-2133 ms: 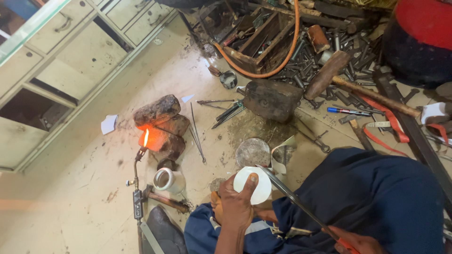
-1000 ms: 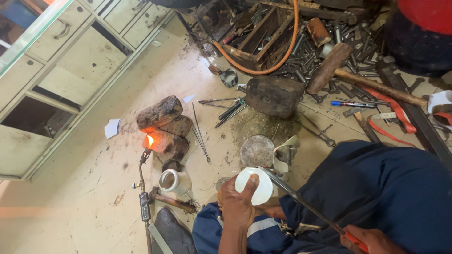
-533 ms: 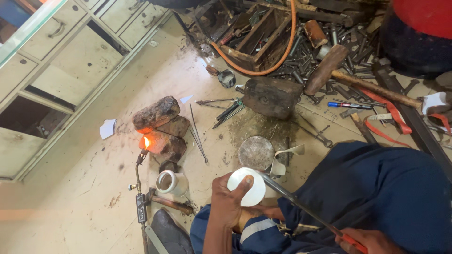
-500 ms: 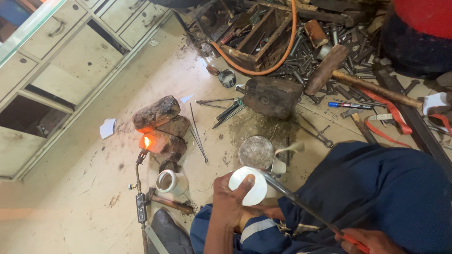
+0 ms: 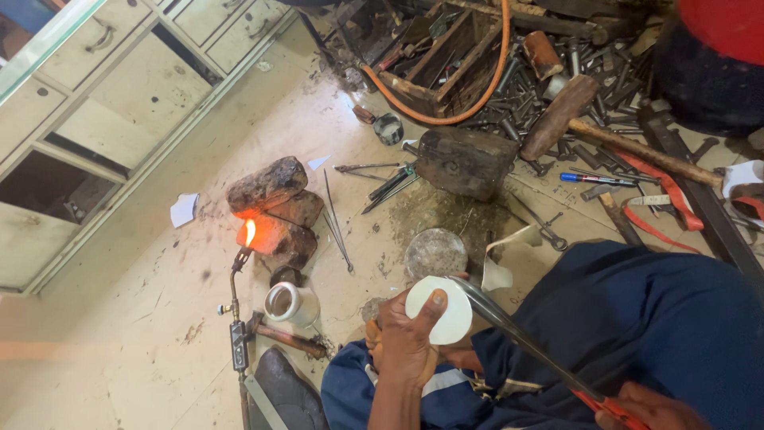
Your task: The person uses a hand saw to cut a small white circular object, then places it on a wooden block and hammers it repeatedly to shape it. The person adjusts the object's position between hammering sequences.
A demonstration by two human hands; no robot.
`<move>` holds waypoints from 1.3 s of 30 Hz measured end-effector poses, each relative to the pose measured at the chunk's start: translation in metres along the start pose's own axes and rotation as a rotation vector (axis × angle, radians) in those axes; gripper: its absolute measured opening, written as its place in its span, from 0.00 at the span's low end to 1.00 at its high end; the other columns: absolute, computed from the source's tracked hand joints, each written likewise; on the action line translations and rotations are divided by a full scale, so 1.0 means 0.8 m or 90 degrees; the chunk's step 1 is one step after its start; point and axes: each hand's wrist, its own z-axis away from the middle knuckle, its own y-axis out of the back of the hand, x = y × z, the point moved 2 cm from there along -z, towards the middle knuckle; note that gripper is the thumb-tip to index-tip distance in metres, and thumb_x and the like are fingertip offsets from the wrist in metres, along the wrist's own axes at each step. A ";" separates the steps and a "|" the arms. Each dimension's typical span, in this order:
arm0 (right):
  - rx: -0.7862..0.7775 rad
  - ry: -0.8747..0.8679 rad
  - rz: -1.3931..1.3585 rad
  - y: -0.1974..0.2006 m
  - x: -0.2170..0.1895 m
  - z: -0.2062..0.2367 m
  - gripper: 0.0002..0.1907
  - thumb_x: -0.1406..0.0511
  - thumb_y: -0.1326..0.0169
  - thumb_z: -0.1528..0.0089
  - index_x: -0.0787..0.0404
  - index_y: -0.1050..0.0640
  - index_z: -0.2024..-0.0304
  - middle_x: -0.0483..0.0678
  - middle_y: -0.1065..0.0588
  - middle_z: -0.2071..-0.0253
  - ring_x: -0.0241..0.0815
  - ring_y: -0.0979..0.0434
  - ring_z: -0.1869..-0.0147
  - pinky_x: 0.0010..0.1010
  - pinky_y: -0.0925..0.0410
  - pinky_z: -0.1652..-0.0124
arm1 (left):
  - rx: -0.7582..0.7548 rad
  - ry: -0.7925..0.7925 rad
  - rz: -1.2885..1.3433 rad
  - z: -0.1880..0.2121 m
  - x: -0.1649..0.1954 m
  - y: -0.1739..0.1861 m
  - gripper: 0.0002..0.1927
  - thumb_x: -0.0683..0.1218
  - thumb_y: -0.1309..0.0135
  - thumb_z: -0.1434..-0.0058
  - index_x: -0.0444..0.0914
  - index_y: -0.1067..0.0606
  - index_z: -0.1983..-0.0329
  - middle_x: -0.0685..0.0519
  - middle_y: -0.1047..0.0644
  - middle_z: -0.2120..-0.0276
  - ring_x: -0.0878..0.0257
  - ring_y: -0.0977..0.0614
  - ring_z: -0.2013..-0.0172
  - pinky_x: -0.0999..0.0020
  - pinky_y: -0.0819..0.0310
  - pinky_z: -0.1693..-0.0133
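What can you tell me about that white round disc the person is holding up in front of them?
The white disc is flat, round and plain, like thin sheet or card, with no marks visible. The left hand holds it from below, thumb pressed across its face. The long metal blades of the red-handled shears, gripped by the right hand, meet its upper right edge. It sits above the person's lap, just below a round metal dish on the floor.

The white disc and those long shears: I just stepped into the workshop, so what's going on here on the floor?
A person seated on the floor holds a round white disc in the left hand, thumb on its face. The right hand grips red-handled shears, whose blades reach the disc's edge. Beside them a lit torch burns against stacked bricks, with a small white cup nearby. Hammers and other tools lie scattered beyond.
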 end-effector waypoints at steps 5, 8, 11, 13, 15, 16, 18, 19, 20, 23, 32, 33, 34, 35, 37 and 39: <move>0.072 0.073 -0.178 0.029 -0.025 0.001 0.21 0.43 0.39 0.38 0.48 0.12 0.56 0.41 0.24 0.52 0.31 0.20 0.51 0.24 0.28 0.51 | -0.049 -0.016 0.026 0.002 0.004 -0.013 0.20 0.44 0.36 0.42 0.21 0.21 0.55 0.38 0.16 0.55 0.60 0.13 0.63 0.65 0.15 0.59; -0.167 -0.335 -0.922 0.028 -0.021 0.002 0.25 0.59 0.43 0.38 0.66 0.25 0.42 0.57 0.23 0.51 0.48 0.15 0.49 0.35 0.24 0.49 | -0.051 -0.017 -0.013 0.003 0.001 -0.016 0.20 0.44 0.36 0.40 0.21 0.21 0.53 0.41 0.16 0.53 0.63 0.14 0.63 0.68 0.17 0.60; -0.345 -0.087 -0.909 0.038 -0.031 0.000 0.33 0.57 0.52 0.35 0.55 0.34 0.27 0.52 0.22 0.56 0.38 0.17 0.58 0.26 0.23 0.53 | -0.036 -0.004 -0.026 0.003 -0.005 -0.015 0.19 0.43 0.37 0.40 0.24 0.21 0.52 0.43 0.16 0.54 0.64 0.15 0.64 0.68 0.17 0.61; -0.379 -0.283 -1.073 0.039 -0.030 0.000 0.32 0.53 0.56 0.33 0.58 0.33 0.29 0.58 0.19 0.55 0.43 0.15 0.57 0.30 0.24 0.54 | -0.036 -0.007 -0.018 0.004 -0.009 -0.014 0.18 0.43 0.37 0.39 0.23 0.21 0.52 0.43 0.16 0.55 0.64 0.16 0.65 0.67 0.17 0.62; -0.374 -0.423 -1.125 0.041 -0.031 -0.002 0.33 0.50 0.57 0.33 0.63 0.32 0.32 0.60 0.19 0.58 0.44 0.17 0.61 0.32 0.25 0.58 | -0.026 -0.011 -0.026 0.003 -0.014 -0.012 0.17 0.42 0.38 0.38 0.23 0.20 0.52 0.43 0.16 0.55 0.65 0.16 0.65 0.68 0.18 0.61; -0.355 -0.461 -1.102 0.042 -0.032 -0.004 0.33 0.49 0.57 0.33 0.66 0.31 0.34 0.58 0.19 0.61 0.42 0.19 0.65 0.33 0.26 0.62 | -0.019 -0.012 -0.040 0.003 -0.016 -0.012 0.17 0.42 0.38 0.38 0.24 0.20 0.51 0.43 0.16 0.54 0.66 0.16 0.65 0.69 0.18 0.61; -0.374 -0.475 -1.153 0.046 -0.040 -0.005 0.34 0.49 0.56 0.33 0.70 0.31 0.36 0.56 0.20 0.64 0.40 0.22 0.70 0.32 0.27 0.66 | -0.008 -0.013 -0.041 0.002 -0.021 -0.011 0.16 0.41 0.38 0.38 0.24 0.20 0.51 0.43 0.16 0.53 0.66 0.16 0.64 0.70 0.19 0.60; -0.411 -0.450 -1.230 0.050 -0.048 -0.005 0.34 0.50 0.55 0.33 0.71 0.31 0.36 0.55 0.20 0.63 0.39 0.22 0.70 0.32 0.28 0.66 | -0.005 -0.013 -0.029 0.002 -0.023 -0.011 0.16 0.41 0.38 0.38 0.24 0.20 0.52 0.43 0.16 0.53 0.67 0.16 0.63 0.70 0.18 0.59; -0.446 -0.421 -1.308 0.054 -0.055 -0.003 0.35 0.51 0.53 0.34 0.72 0.31 0.36 0.55 0.20 0.63 0.39 0.22 0.70 0.31 0.29 0.67 | -0.005 -0.013 -0.017 0.002 -0.024 -0.011 0.16 0.42 0.38 0.38 0.24 0.21 0.53 0.43 0.16 0.52 0.67 0.16 0.63 0.70 0.18 0.58; -0.216 -0.324 -0.676 0.066 -0.058 0.005 0.34 0.54 0.45 0.37 0.53 0.32 0.29 0.47 0.18 0.57 0.36 0.13 0.56 0.33 0.23 0.48 | -0.009 0.003 0.015 0.002 -0.026 -0.011 0.16 0.41 0.38 0.39 0.23 0.21 0.54 0.42 0.16 0.51 0.66 0.16 0.64 0.69 0.18 0.60; -0.194 -0.192 -0.573 0.053 -0.056 -0.001 0.20 0.61 0.44 0.34 0.58 0.24 0.41 0.52 0.27 0.73 0.38 0.26 0.70 0.32 0.22 0.50 | -0.027 -0.002 -0.014 0.001 -0.026 -0.006 0.15 0.41 0.38 0.38 0.21 0.21 0.56 0.40 0.16 0.52 0.63 0.15 0.67 0.66 0.16 0.64; -0.198 -0.181 -0.565 0.052 -0.056 -0.001 0.21 0.60 0.43 0.35 0.57 0.25 0.41 0.50 0.27 0.74 0.37 0.27 0.70 0.32 0.23 0.53 | -0.030 0.000 -0.007 0.001 -0.026 -0.004 0.16 0.42 0.38 0.38 0.22 0.21 0.55 0.40 0.16 0.52 0.63 0.15 0.68 0.65 0.16 0.64; -0.202 -0.170 -0.557 0.050 -0.057 -0.001 0.21 0.60 0.42 0.36 0.56 0.25 0.40 0.48 0.28 0.75 0.36 0.28 0.71 0.32 0.24 0.56 | -0.031 0.002 -0.001 0.002 -0.027 -0.002 0.16 0.42 0.38 0.39 0.22 0.21 0.55 0.40 0.16 0.53 0.62 0.15 0.68 0.65 0.16 0.65; -0.206 -0.159 -0.549 0.048 -0.057 0.000 0.22 0.60 0.41 0.36 0.55 0.25 0.40 0.46 0.28 0.76 0.34 0.28 0.72 0.32 0.25 0.59 | -0.033 0.004 0.004 0.002 -0.028 -0.001 0.16 0.42 0.38 0.39 0.23 0.21 0.55 0.41 0.16 0.53 0.62 0.15 0.68 0.65 0.16 0.65; -0.009 0.087 -0.510 0.055 -0.063 -0.002 0.21 0.62 0.43 0.34 0.62 0.25 0.40 0.42 0.22 0.64 0.32 0.20 0.63 0.29 0.24 0.57 | -0.021 -0.004 -0.024 0.002 -0.028 0.002 0.17 0.42 0.37 0.38 0.23 0.20 0.53 0.38 0.17 0.56 0.61 0.15 0.67 0.65 0.16 0.63; 0.013 0.103 -0.492 0.057 -0.067 -0.004 0.21 0.62 0.43 0.35 0.62 0.25 0.40 0.41 0.22 0.64 0.31 0.20 0.64 0.28 0.25 0.59 | -0.025 -0.012 -0.027 0.002 -0.028 0.003 0.17 0.43 0.37 0.38 0.22 0.20 0.53 0.38 0.17 0.55 0.61 0.14 0.65 0.65 0.16 0.62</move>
